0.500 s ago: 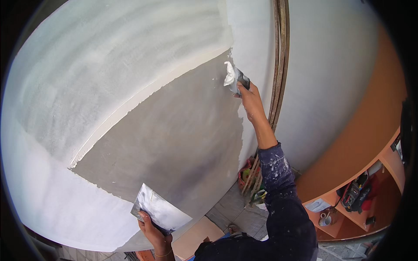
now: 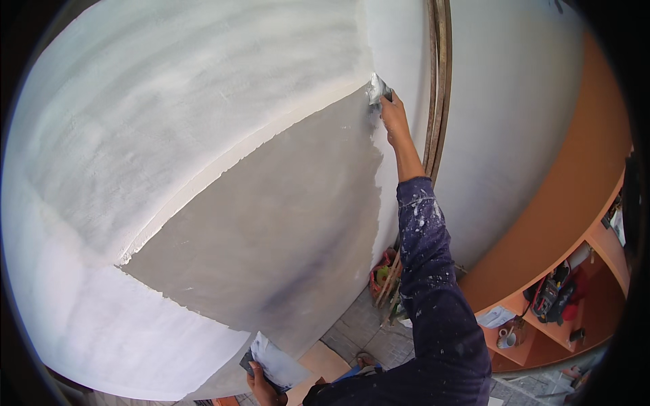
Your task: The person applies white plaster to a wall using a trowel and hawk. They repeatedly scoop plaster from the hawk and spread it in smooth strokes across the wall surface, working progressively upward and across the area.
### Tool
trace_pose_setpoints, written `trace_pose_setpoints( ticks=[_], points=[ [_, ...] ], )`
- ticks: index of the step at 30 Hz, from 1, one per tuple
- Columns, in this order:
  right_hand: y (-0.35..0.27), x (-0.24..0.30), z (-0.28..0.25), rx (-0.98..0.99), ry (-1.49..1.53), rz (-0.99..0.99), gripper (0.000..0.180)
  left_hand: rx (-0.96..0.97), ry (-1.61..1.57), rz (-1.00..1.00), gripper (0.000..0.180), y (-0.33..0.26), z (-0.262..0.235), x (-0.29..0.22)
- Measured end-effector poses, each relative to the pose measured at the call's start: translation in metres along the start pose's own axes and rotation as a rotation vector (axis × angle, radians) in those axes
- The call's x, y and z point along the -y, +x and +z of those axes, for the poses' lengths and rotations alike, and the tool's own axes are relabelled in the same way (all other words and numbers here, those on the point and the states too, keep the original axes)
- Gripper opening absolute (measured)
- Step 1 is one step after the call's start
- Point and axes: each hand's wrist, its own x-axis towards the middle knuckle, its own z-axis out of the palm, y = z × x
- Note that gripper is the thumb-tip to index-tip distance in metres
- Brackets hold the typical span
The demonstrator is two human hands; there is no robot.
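Note:
My right hand, its arm stretched up, grips a putty knife with white putty on its blade. That blade is at the top right corner of a bare grey patch on the wall and appears to touch it. Along the patch's upper edge runs a cream band of putty, with whitish wall above it. Low down, my left hand is closed on a wide flat putty blade smeared white. Its fingers are partly cut off by the lower edge.
Long brown poles stand upright right of the patch. Below are a red bag and thin sticks on grey floor tiles. An orange-brown shelf unit at lower right holds tools and a cup.
My right hand has risen, bringing the putty knife to the patch's top corner. My left hand and its wide blade have moved down and right.

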Motion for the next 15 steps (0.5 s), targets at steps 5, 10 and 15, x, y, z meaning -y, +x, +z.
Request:
trace_pose_setpoints(
  ticks=[5, 10, 15],
  points=[
    [-0.03, 0.02, 0.023, -0.051, -0.026, -0.024, 0.049, 0.016, -0.062, -0.029, 0.044, 0.005, -0.024, -0.004],
    [-0.102, 0.054, 0.066, -0.088, -0.108, -0.108, 0.044, -0.068, -0.028, -0.136, 0.042, -0.004, -0.037, -0.019],
    [-0.19, 0.088, 0.122, -0.1, -0.256, -0.26, 0.041, -0.057, -0.01, -0.159, 0.044, -0.004, -0.062, -0.025]
  ],
)
